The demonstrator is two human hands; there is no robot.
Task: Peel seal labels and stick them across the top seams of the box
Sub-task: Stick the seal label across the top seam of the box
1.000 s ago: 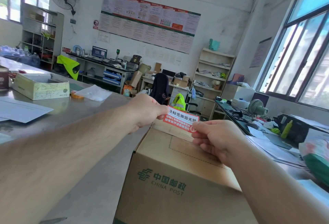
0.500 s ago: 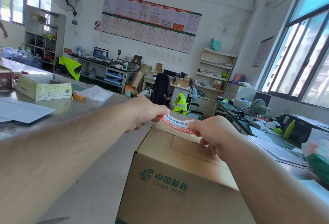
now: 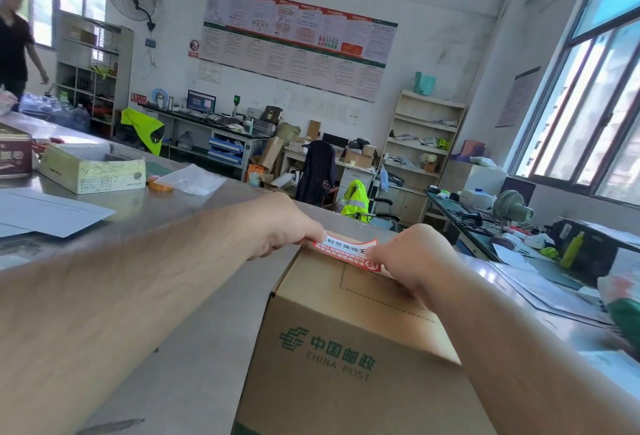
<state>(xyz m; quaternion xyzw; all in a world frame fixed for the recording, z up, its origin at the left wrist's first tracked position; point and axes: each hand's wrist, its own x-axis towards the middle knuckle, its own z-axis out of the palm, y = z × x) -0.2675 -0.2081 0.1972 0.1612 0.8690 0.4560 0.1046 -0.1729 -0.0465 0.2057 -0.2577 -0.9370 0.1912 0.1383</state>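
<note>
Seal label (image 3: 346, 252) stretches between my hands at the far top edge of the box (image 3: 349, 341); my left hand (image 3: 280, 223) pinches one end, my right hand (image 3: 412, 254) pinches the other.

My left hand (image 3: 280, 223) pinches the left end of the red-and-white seal label (image 3: 344, 250) and my right hand (image 3: 412, 254) pinches its right end. The label lies low over the far top edge of the China Post box (image 3: 346, 348); whether it touches the cardboard I cannot tell. The box stands on the steel table (image 3: 207, 313). Beyond my left arm sit an open carton (image 3: 91, 171) and an orange tape roll (image 3: 160, 183).
</note>
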